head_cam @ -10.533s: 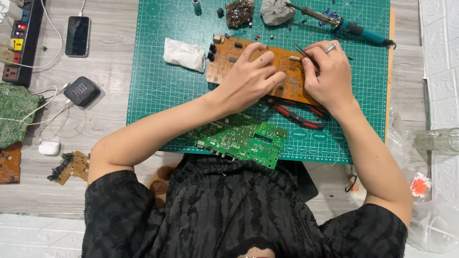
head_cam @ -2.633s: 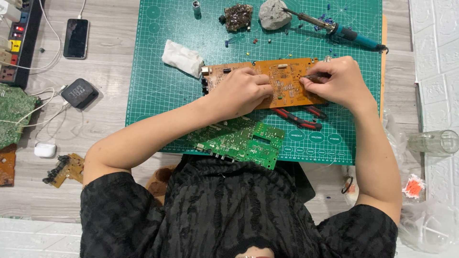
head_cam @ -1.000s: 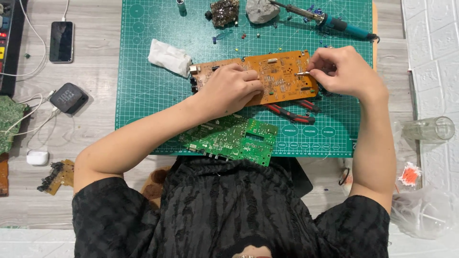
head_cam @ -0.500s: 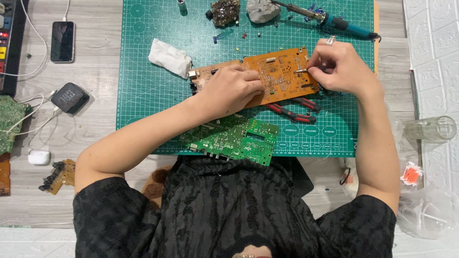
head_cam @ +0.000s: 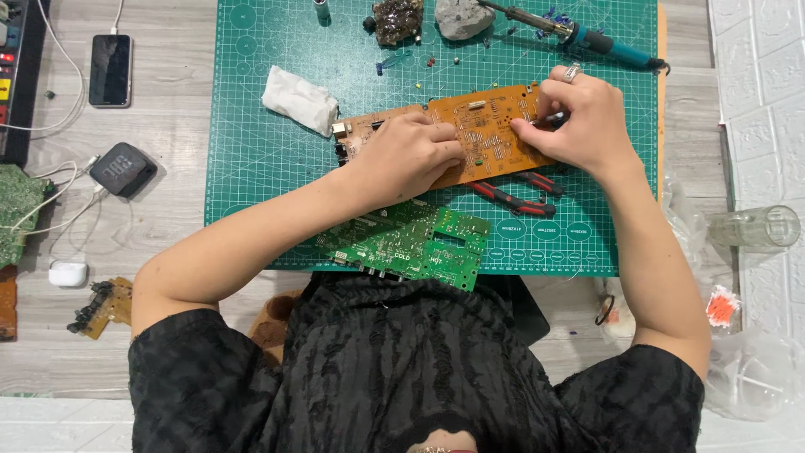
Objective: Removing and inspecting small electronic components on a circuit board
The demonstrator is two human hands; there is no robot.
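Observation:
An orange circuit board (head_cam: 485,126) lies tilted on the green cutting mat (head_cam: 260,159). My left hand (head_cam: 408,157) rests flat on the board's left half and holds it down. My right hand (head_cam: 583,117), a ring on one finger, pinches a thin metal tool against the board's right edge; the tool's tip is mostly hidden by the fingers. Red-handled pliers (head_cam: 513,198) lie just below the board. A green circuit board (head_cam: 408,245) sits at the mat's near edge, by my chest.
A soldering iron (head_cam: 587,35), a grey stone (head_cam: 464,17), a dark clump (head_cam: 397,18) and a white cloth (head_cam: 299,100) are on the mat's far part. Left: phone (head_cam: 110,70), small black clock (head_cam: 123,169), power strip, white earbud case (head_cam: 68,273). A glass jar (head_cam: 753,226) lies right.
The orange board has been turned and shifted slightly over the last seconds. My right hand keeps working at its right edge while my left hand stays pressed on it.

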